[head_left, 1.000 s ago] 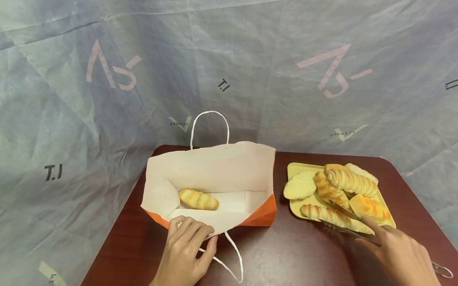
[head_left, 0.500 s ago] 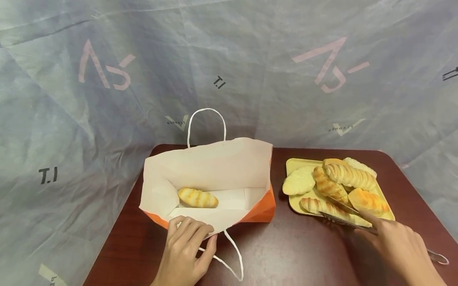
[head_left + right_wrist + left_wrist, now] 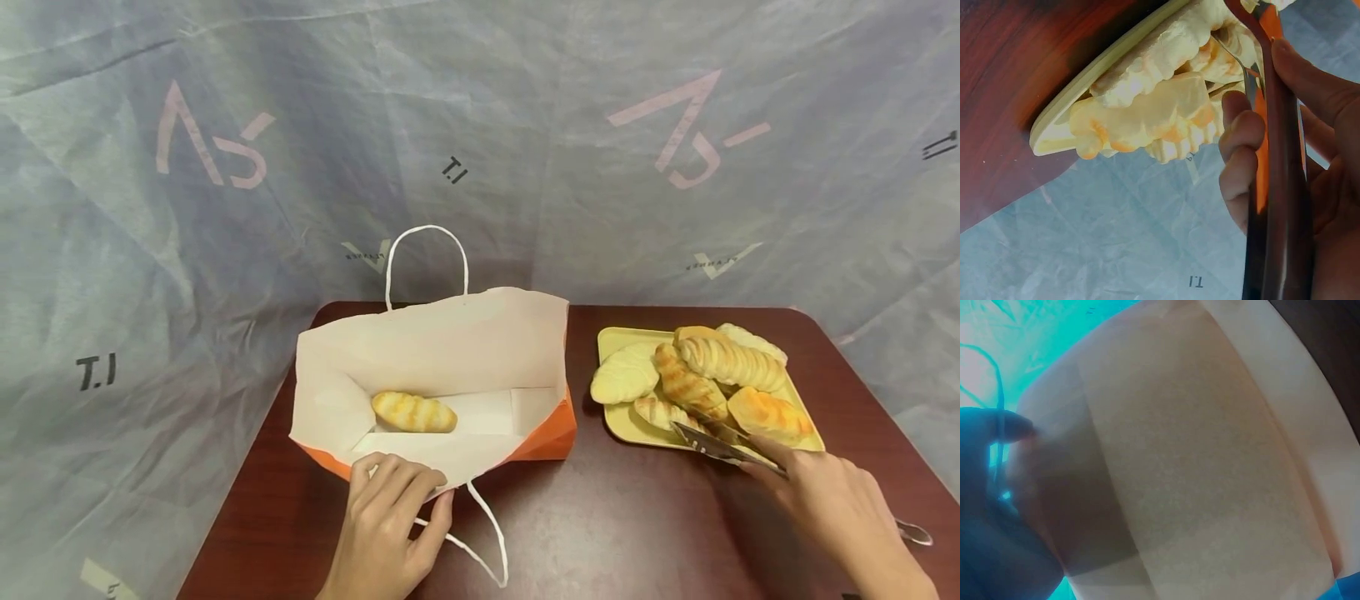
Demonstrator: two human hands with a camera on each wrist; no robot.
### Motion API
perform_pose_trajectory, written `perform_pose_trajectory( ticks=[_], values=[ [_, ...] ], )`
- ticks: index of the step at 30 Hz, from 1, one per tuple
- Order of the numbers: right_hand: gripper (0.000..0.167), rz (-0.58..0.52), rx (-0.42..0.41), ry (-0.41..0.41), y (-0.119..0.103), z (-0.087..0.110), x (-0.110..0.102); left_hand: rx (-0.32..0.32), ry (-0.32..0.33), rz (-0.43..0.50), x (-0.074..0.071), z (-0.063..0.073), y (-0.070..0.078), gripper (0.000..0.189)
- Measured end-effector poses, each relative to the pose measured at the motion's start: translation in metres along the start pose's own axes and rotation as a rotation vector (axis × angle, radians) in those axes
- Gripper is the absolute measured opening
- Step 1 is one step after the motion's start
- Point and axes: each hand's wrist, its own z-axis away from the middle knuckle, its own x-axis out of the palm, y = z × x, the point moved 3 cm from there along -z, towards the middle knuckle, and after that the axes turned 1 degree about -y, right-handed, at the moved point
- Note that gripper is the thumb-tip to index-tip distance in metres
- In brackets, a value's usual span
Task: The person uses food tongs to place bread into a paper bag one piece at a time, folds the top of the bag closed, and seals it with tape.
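Note:
At the front of a yellow tray (image 3: 621,422), the tips of metal tongs (image 3: 716,447) are around a long ridged bread roll (image 3: 660,412), partly hidden by the tongs and fingers. My right hand (image 3: 832,496) grips these tongs. In the right wrist view, thumb and fingers press the two arms of the tongs (image 3: 1282,187) from either side. My left hand (image 3: 393,517) pinches the near rim of a white-lined orange paper bag (image 3: 450,342), also filling the left wrist view. One yellow striped bread roll (image 3: 414,412) lies inside the bag.
Several other breads, including a pale oval one (image 3: 624,373) and an orange-topped one (image 3: 772,414), are heaped on the tray. White cord handles (image 3: 427,227) stand behind and hang before the bag. A grey cloth (image 3: 510,150) backs the dark table (image 3: 600,517).
The tongs have closed in on the ridged roll, whose angle has shifted and whose right end is now hidden. The left hand keeps its hold on the bag; the view has shifted slightly.

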Motion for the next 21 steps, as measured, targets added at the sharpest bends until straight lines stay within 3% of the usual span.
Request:
perform_pose_trajectory(
  ticks=[11, 21],
  values=[
    [0.026, 0.023, -0.022, 0.09, 0.003, 0.01, 0.001, -0.008, -0.009, 0.019, 0.001, -0.003, 0.0, 0.019],
    [0.024, 0.009, -0.049, 0.242, 0.008, 0.014, -0.006, -0.025, -0.02, 0.014, 0.002, -0.003, 0.001, 0.019]
  ],
)
